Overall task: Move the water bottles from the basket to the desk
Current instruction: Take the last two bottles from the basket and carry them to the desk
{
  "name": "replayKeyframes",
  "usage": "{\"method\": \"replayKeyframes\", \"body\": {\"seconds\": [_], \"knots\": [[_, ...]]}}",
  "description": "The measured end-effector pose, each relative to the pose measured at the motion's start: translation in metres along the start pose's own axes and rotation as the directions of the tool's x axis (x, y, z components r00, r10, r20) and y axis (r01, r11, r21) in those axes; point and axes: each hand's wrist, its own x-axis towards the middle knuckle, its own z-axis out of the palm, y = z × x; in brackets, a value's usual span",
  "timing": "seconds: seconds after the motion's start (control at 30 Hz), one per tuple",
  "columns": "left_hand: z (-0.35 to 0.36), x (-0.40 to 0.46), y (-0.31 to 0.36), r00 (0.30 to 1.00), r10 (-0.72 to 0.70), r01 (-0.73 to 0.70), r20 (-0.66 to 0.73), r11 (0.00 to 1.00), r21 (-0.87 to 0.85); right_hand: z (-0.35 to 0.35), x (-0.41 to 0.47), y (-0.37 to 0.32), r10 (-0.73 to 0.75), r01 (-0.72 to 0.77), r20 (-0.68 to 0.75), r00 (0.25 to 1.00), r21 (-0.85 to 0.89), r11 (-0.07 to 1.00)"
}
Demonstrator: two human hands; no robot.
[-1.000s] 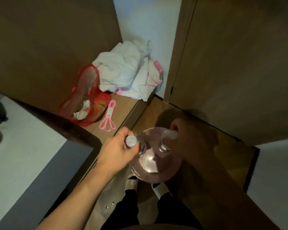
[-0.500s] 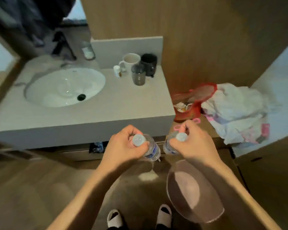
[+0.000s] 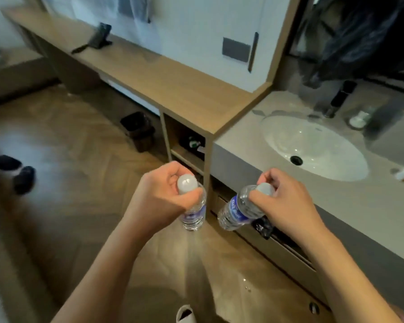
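My left hand (image 3: 160, 198) grips a clear water bottle (image 3: 194, 214) by its neck, white cap up, blue label showing below my fingers. My right hand (image 3: 283, 201) grips a second clear water bottle (image 3: 237, 212) by its neck, and the bottle tilts down to the left. Both bottles hang in the air over the wooden floor, in front of the cabinet. The long wooden desk (image 3: 163, 82) runs from the upper left to the middle, beyond both hands. The basket is out of view.
A grey counter with a white sink (image 3: 313, 148) and a dark tap (image 3: 336, 99) lies at the right. A black phone (image 3: 98, 37) sits on the desk. A dark bin (image 3: 139, 130) stands on the floor under it. Dark shoes (image 3: 12, 169) lie far left.
My view has swung left from the basket and the sink counter toward the wooden desk. Both hands lifted the bottles out of the basket and still hold them.
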Motion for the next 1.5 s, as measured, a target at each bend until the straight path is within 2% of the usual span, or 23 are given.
{"method": "replayKeyframes", "body": {"seconds": [0.1,0.23,0.43,0.53,0.7,0.87,1.03,1.33,1.5], "knots": [[-0.071,0.0,-0.027,0.984,-0.006,0.02,-0.18,0.997,0.072,0.046,0.023,-0.056,-0.092,0.092,0.12,0.988,0.005,0.996],[-0.138,0.011,-0.054,0.938,-0.039,0.084,-0.344,0.99,0.117,0.105,0.06,-0.113,-0.177,0.176,0.241,0.954,0.025,0.984],[-0.201,0.053,-0.11,0.875,-0.127,0.227,-0.467,0.96,0.163,0.197,0.136,-0.169,-0.277,0.295,0.396,0.876,0.017,0.955],[-0.23,0.097,-0.132,0.83,-0.15,0.273,-0.537,0.949,0.158,0.238,0.188,-0.2,-0.339,0.362,0.44,0.832,0.034,0.931],[-0.284,0.18,-0.134,0.806,-0.131,0.279,-0.578,0.944,0.175,0.277,0.27,-0.259,-0.425,0.437,0.46,0.779,0.088,0.895],[-0.341,0.243,-0.142,0.707,-0.122,0.267,-0.696,0.958,0.103,0.31,0.342,-0.313,-0.482,0.471,0.442,0.756,0.144,0.87],[-0.392,0.299,-0.165,0.696,-0.136,0.316,-0.705,0.94,0.13,0.353,0.401,-0.355,-0.478,0.467,0.449,0.755,0.144,0.872],[-0.506,0.402,-0.236,0.755,-0.218,0.36,-0.619,0.926,0.113,0.472,0.492,-0.445,-0.481,0.469,0.429,0.764,0.141,0.872],[-0.586,0.458,-0.266,0.777,-0.23,0.325,-0.585,0.944,0.061,0.531,0.535,-0.512,-0.512,0.483,0.383,0.769,0.176,0.858]]}}
